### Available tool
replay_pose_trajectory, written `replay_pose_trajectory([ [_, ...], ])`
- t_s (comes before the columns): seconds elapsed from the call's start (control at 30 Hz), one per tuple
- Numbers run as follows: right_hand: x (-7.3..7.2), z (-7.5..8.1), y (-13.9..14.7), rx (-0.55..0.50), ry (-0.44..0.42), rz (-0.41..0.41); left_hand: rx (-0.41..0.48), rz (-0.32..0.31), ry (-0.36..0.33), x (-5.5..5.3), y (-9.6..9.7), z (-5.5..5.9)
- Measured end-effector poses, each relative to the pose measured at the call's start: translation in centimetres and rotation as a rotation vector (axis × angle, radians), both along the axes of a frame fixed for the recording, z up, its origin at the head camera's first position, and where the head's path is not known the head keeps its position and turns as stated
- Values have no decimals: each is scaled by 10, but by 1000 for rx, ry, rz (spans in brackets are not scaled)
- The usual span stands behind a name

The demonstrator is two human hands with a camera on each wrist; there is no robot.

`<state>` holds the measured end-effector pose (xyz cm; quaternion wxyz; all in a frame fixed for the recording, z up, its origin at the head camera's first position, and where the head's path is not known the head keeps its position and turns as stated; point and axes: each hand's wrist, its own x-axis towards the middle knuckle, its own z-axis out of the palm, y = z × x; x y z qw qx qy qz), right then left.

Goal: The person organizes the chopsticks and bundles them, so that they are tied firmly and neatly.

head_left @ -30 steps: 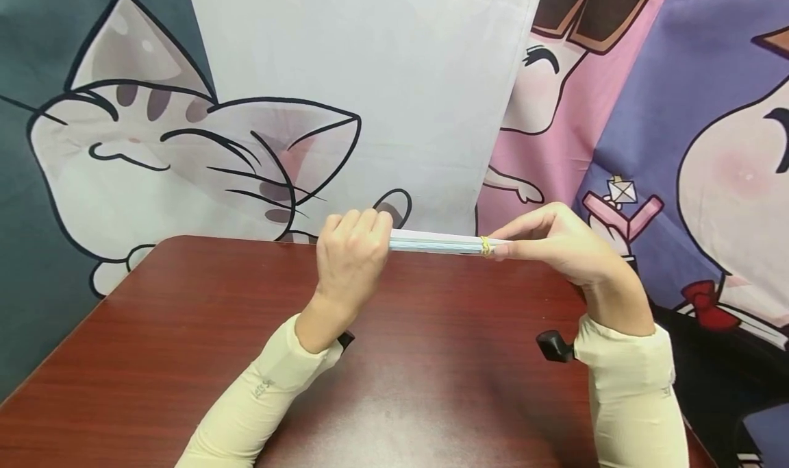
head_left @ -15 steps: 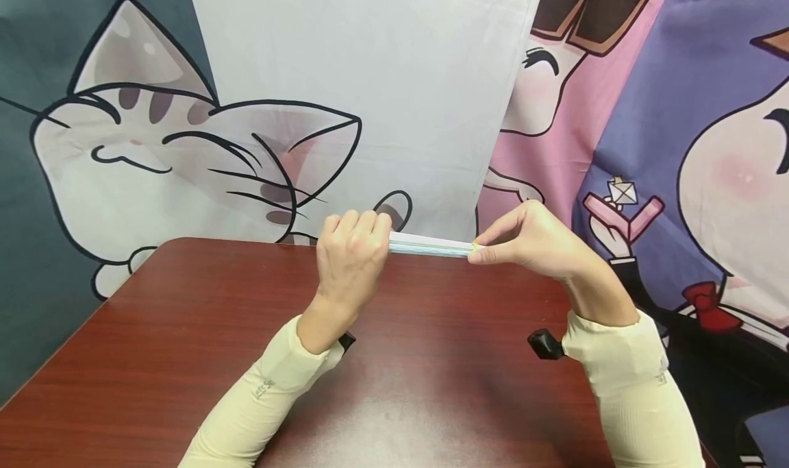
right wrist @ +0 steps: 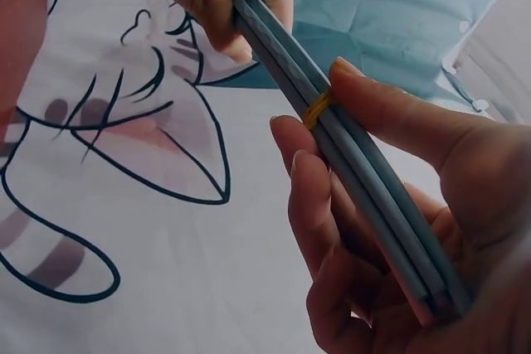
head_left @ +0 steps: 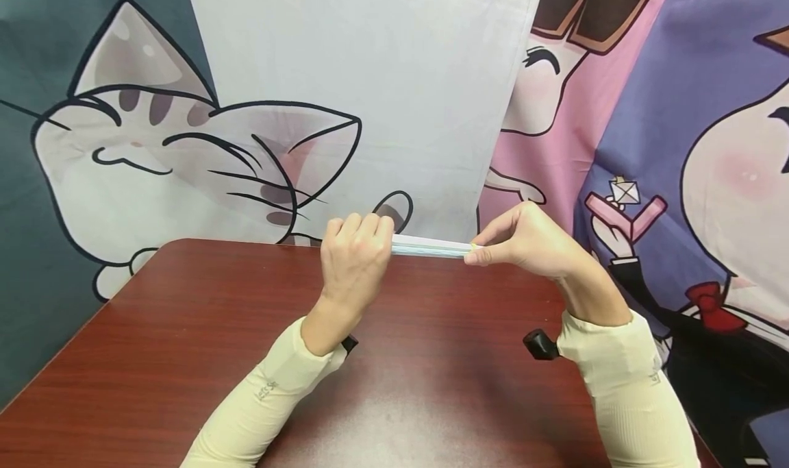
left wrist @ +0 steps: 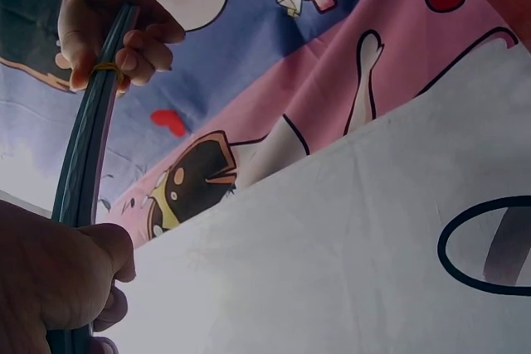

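Note:
A slim bundle of long pale-blue and white sticks [head_left: 428, 246] is held level above the far side of the table. A yellow rubber band [right wrist: 317, 110] is wound around it. My left hand [head_left: 354, 259] grips one end in a fist, hiding that part. With thumb and fingertips, my right hand [head_left: 536, 245] pinches the rubber band from both sides of the bundle. In the right wrist view, the free ends of the sticks reach back past the band toward the right palm. The left wrist view shows the bundle passing through the left fist.
The reddish-brown wooden table [head_left: 407, 358] spreads beneath both arms. Behind it hangs a cloth backdrop [head_left: 364, 50] printed with a cartoon cat and figures. A small black device [head_left: 540, 345] sits at the right cuff.
My right hand has moved left along the bundle, and the rubber band has slid the same way, closer to my left fist. The left hand keeps its grip almost in place.

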<state>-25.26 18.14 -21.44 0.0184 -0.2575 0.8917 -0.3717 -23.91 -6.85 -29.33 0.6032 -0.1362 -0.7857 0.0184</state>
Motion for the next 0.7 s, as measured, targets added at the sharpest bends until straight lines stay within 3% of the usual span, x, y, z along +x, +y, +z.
replay_pose_trajectory([
  [0.33, -1, 4, 0, 17, -10, 59, -5, 12, -6, 1, 3, -1],
  [0.7, -3, 3, -3, 24, -11, 39, 8, 4, 11, 1, 4, -2],
])
